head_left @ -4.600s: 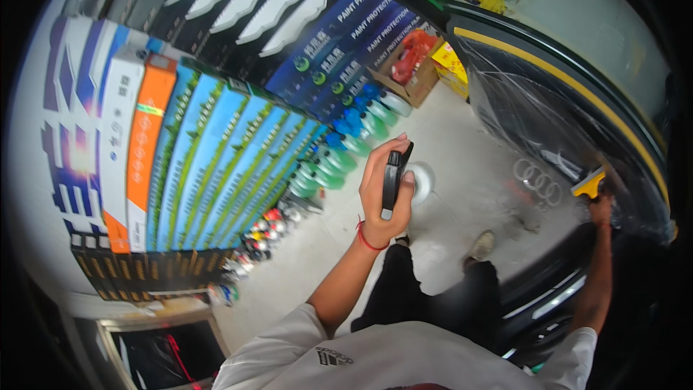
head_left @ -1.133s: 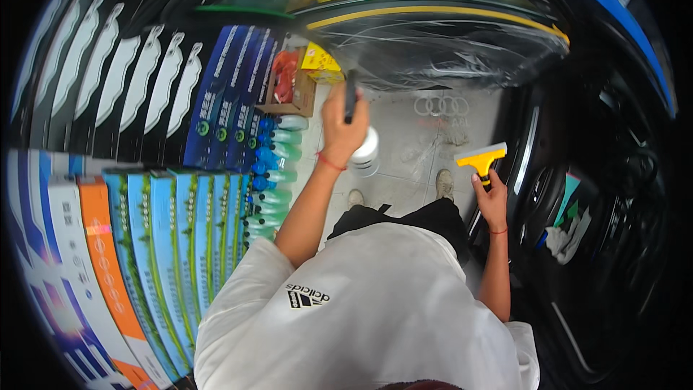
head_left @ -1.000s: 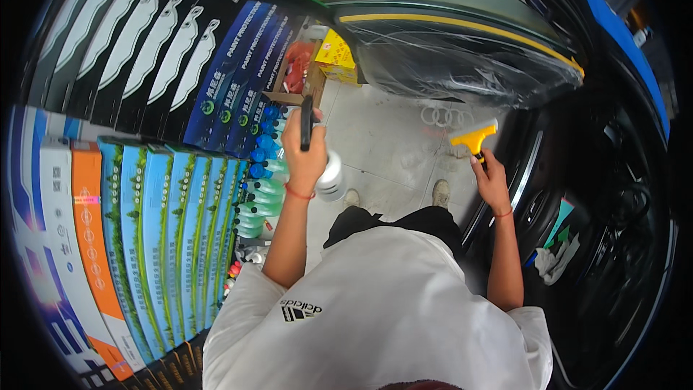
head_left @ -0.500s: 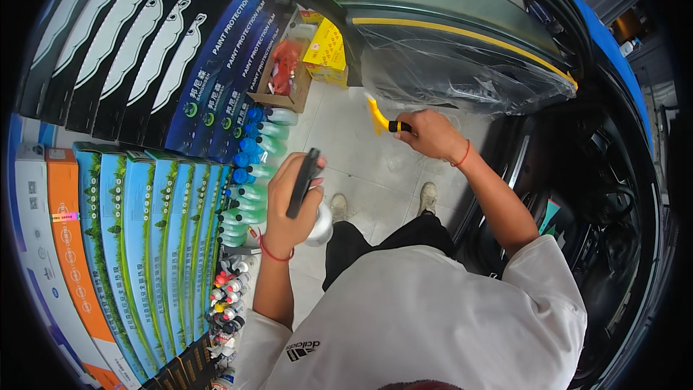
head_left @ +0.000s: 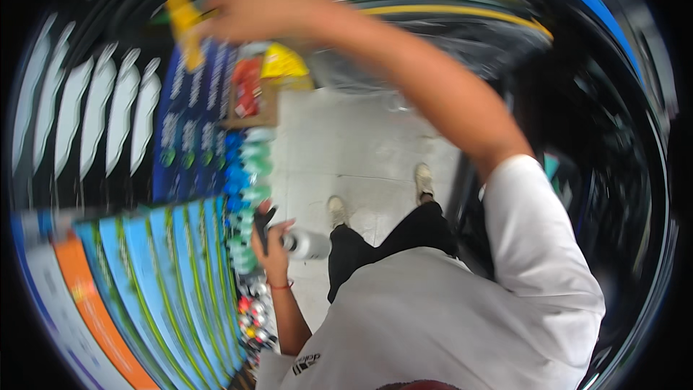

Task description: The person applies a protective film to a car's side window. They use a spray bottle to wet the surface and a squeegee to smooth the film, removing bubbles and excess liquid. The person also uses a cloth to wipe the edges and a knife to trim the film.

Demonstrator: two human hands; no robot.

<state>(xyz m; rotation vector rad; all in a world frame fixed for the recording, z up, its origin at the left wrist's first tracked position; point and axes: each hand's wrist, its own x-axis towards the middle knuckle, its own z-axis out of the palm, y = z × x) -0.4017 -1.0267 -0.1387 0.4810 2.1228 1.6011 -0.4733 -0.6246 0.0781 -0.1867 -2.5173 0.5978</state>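
The person's hands are well apart, each with its own tool. The right hand (head_left: 253, 9), blurred, is clamped on a yellow squeegee (head_left: 186, 25), its arm stretched across to the upper left, so the squeegee shows above the dark blue boxes (head_left: 189, 112). Lower down, the left hand (head_left: 273, 254) is wrapped around the black top of a white spray bottle (head_left: 310, 245), held over the pale floor (head_left: 317, 137). Just beside it stands a row of green bottles (head_left: 256, 160), with a cardboard box (head_left: 267, 107) beyond them.

White shirt (head_left: 419, 310), black trousers (head_left: 415, 235), red wristband (head_left: 281, 287)
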